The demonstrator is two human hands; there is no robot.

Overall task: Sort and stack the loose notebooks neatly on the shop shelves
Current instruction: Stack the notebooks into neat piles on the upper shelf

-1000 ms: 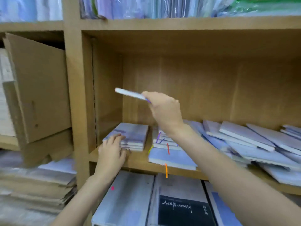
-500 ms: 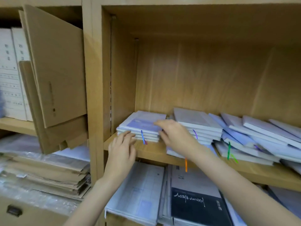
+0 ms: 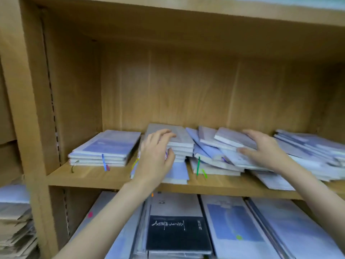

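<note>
On the middle shelf (image 3: 89, 179), 1 squared stack (image 3: 106, 149) sits at the left. Left hand (image 3: 155, 156) curls around the second stack (image 3: 179, 146), thumb at its front; right hand (image 3: 265, 149), fingers spread, presses the slumped notebooks (image 3: 220, 146). Risk: tilted covers look slick, so a sideways push could slide them off the front edge.

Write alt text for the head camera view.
A person's left hand grips a stack of pale blue notebooks on a wooden shelf, while the right hand rests on slanted loose notebooks beside it. A neat stack sits left.
</note>
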